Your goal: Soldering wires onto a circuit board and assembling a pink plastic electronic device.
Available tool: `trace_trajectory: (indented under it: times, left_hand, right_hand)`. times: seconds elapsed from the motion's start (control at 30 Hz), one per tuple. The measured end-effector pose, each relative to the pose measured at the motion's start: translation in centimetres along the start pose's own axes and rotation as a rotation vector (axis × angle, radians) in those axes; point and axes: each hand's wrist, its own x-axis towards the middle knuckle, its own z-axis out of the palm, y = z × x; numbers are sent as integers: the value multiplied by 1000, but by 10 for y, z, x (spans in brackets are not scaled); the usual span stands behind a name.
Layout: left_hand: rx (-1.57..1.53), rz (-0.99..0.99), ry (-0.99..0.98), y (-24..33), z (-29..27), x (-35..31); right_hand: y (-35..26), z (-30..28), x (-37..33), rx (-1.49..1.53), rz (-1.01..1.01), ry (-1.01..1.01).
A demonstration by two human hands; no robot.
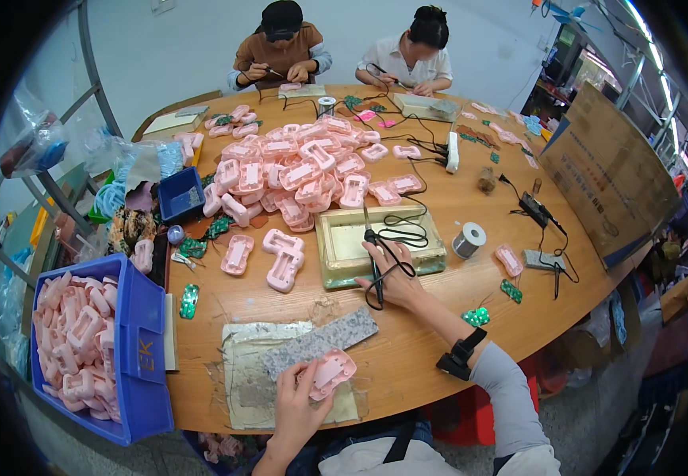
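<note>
At six o'clock the left hand [300, 403] pinches a pink gamepad shell [333, 373]; at its one o'clock the right hand [395, 278] grasps a soldering iron [371, 236]. Probably readying to solder, which calls for careful tip alignment.

workshop, soldering iron [369, 236], solder spool [468, 240], heaped pink casings [300, 170], wooden worktable [431, 341]

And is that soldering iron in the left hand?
No, the left hand holds a pink plastic shell, while the soldering iron is in the right hand.
</note>
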Motion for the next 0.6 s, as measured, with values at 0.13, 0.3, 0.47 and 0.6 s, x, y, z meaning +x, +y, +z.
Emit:
trace_trajectory:
  times: [0.13,0.3,0.47,0.6]
  left_hand:
    - [-9,-12,14,7,-7,1]
    - [-88,-80,10,12,-12,-4]
    - [-39,-102,30,16,-16,-5]
    - [-49,-110,18,17,-16,-5]
  right_hand:
    - [-3,-3,-6,20,-16,11]
    - [2,-2,-3,-39,-60,8]
    - [1,-1,4,-19,-38,-1]
    - [-2,-2,6,4,-34,2]
